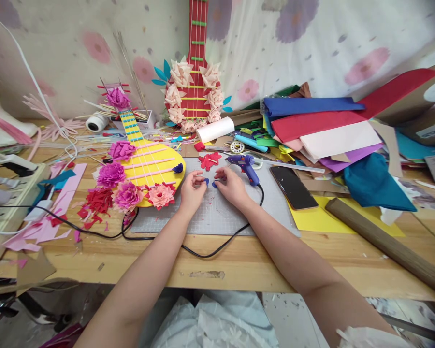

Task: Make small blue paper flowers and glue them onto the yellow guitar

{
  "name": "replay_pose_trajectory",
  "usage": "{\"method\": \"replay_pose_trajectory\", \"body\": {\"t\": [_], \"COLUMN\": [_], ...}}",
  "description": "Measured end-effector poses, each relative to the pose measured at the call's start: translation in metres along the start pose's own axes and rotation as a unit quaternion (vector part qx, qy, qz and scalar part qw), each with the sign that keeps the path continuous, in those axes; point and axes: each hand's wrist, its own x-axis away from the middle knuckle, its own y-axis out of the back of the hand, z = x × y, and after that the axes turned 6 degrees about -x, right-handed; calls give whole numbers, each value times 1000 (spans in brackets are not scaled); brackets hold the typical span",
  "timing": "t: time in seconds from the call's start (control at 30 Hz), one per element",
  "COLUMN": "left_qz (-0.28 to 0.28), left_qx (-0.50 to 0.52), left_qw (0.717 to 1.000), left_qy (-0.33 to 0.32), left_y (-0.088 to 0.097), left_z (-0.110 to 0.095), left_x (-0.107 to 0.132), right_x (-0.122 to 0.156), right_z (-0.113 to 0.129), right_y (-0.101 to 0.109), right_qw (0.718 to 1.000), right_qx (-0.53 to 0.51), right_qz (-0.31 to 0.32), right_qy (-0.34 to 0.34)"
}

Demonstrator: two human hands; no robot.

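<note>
My left hand point(191, 190) and my right hand point(230, 184) rest on a grey cutting mat point(217, 212), fingers curled. Each pinches a small blue foam piece, one at the left fingertips point(206, 181) and one at the right point(214, 184). Just behind my right hand lies a blue glue gun point(243, 164), its black cord point(203, 251) looping over the mat's front. Left of my left hand lies a yellow foam guitar point(150, 166) trimmed with pink and red paper flowers. Red foam cut-outs point(209, 160) lie at the mat's far edge.
A red guitar point(195, 87) with cream flowers leans against the back wall. A black phone point(293, 186) lies right of the mat. Stacked coloured foam sheets point(319, 125) fill the right side. A wooden stick point(387, 244) lies at front right. Pink scraps point(47, 217) and a power strip point(10, 193) lie left.
</note>
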Motion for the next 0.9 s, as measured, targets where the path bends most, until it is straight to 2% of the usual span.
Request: {"method": "replay_pose_trajectory", "body": {"t": [0.07, 0.17, 0.3, 0.4, 0.47, 0.63, 0.9], "left_qz": [3, 10, 24, 27, 29, 40, 31], "left_qx": [-12, -24, -38, -30, -4, 62, 58], "left_qw": [1000, 999, 998, 998, 999, 996, 995], "left_qy": [-10, -27, -43, -47, -31, 53, 69], "left_y": [0, -1, -1, -2, -2, -3, -2], "left_z": [0, 0, 0, 1, 2, 0, -3], "left_x": [1, 2, 3, 3, 3, 2, 1], "right_x": [1, 2, 0, -2, -3, -5, -4], "right_z": [5, 9, 7, 2, -1, -3, -1], "right_y": [1, 0, -3, -5, -6, -7, -5], "right_qw": [999, 998, 998, 994, 986, 966, 973], "right_qx": [33, 15, -48, -108, -161, -251, -227], "right_qz": [-13, -13, 18, 16, 9, 9, 10], "right_qy": [33, 51, 23, -14, -33, -68, -40]}}
